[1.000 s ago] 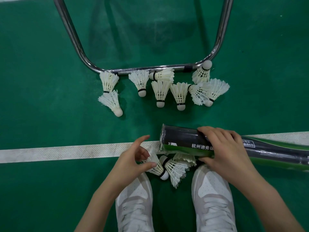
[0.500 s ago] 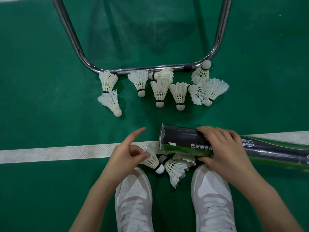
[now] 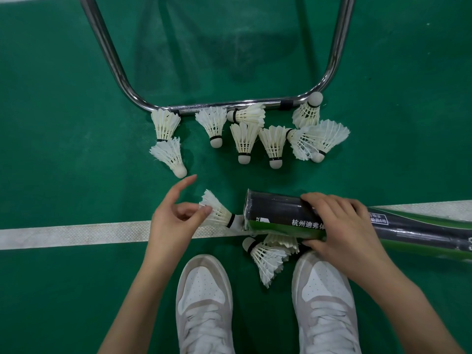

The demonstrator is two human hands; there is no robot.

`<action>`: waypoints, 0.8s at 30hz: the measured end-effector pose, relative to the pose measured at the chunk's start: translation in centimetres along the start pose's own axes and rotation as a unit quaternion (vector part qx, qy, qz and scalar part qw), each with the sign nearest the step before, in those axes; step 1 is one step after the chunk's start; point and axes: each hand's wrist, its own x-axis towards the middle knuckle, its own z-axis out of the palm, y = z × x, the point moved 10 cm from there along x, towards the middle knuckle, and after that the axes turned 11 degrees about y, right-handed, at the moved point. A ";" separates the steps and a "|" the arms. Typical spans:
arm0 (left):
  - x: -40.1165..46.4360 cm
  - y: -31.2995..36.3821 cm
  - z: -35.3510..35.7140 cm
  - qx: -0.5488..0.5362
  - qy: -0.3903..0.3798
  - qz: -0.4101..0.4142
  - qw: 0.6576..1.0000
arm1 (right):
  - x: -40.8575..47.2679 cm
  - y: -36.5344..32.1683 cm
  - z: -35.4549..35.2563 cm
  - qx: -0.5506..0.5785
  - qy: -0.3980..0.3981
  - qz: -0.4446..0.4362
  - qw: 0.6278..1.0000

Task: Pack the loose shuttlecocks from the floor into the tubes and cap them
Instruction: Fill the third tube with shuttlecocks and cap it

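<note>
My left hand (image 3: pixel 176 221) pinches a shuttlecock (image 3: pixel 217 210) by its feathers, cork pointing right, just at the open mouth of the tube (image 3: pixel 278 215) my right hand (image 3: pixel 337 226) grips sideways.

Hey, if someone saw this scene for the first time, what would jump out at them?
The left hand pinches a white feathered shuttlecock, cork end at the open mouth of the black-and-green cardboard tube, which the right hand grips. Beyond them, a row of loose white shuttlecocks lies on the green floor by a chrome tube frame.
</note>
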 end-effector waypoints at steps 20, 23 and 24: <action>-3.0 -0.3 5.0 -0.157 -0.035 -0.083 0.983 | -0.2 0.2 -0.1 -0.003 0.003 0.000 1.000; -3.2 -0.3 5.3 -0.164 -0.042 -0.081 0.982 | -0.1 0.1 -0.1 -0.007 0.002 0.000 1.000; -3.2 -0.4 5.3 -0.166 -0.043 -0.082 0.982 | -0.1 0.1 -0.1 -0.008 0.002 -0.001 1.000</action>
